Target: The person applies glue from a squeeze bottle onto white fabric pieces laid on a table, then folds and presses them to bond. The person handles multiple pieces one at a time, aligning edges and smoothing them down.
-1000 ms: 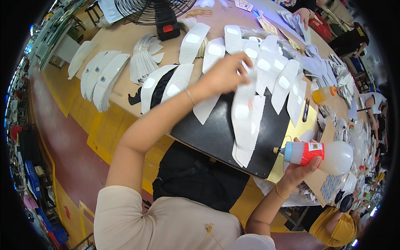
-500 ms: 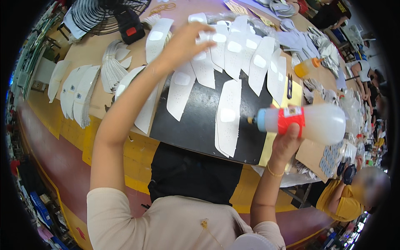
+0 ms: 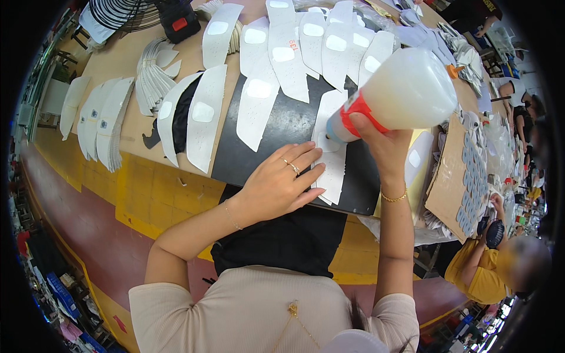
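Note:
My right hand grips a translucent squeeze bottle banded with red tape and half full of whitish liquid. It is tipped over, its light-blue cap low against a white curved panel with small perforations. Fingertips of my left hand rest on that panel's left edge, spread and flat. Under the cap lies the panel's white patch, partly hidden. More white panels of the same kind, each with a glossy white patch, fan out across the black board beyond my hands.
Stacks of white panels lie at the left, with a tied bundle behind. A black battery-like block sits by a wire fan guard. Cardboard with grey pieces is at right; a person in yellow sits beyond.
My left hand has come down from the far panels onto the near one. The bottle has swung from sideways to cap-down and moved left over that panel.

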A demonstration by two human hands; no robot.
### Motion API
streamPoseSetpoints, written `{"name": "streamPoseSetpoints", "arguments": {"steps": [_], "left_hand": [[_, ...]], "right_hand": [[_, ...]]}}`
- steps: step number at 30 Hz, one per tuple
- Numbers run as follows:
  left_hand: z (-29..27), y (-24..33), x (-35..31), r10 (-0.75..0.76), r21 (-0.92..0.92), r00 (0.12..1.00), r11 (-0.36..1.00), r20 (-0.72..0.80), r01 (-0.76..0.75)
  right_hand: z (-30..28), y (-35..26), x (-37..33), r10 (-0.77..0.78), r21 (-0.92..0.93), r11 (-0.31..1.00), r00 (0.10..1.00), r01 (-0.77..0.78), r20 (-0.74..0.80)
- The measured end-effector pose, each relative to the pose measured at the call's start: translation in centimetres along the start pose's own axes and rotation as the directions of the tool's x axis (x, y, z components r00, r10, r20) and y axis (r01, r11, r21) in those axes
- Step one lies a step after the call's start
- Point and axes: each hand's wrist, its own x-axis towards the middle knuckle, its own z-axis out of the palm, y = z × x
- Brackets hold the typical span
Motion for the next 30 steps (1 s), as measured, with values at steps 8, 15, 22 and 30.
{"name": "streamPoseSetpoints", "arguments": {"steps": [8,15,22,30], "left_hand": [[0.1,0.0,-0.1,-0.01,-0.013,1.0,1.0,-0.027,0.009],[-0.1,-0.1,-0.2,-0.026,-0.039,0.999,0.999,-0.037,0.025],[0.0,0.0,-0.1,-0.019,-0.042,0.998,0.999,-0.055,0.017],[0.1,0.0,-0.2,-0.029,-0.024,0.999,0.999,-0.046,0.028]], "right_hand": [[1.4,-1.2,1.3,-0.123,-0.1,0.986,0.984,0.136,0.132],[1.8,-1.6,0.3,-0.28,-0.193,0.927,0.937,0.321,0.209],[1.0,-1.1,-0.5,-0.269,-0.236,0.919,0.94,0.315,0.208],[-0.1,-1.1,-1.6,-0.202,-0.349,0.903,0.964,0.251,0.171]]}}
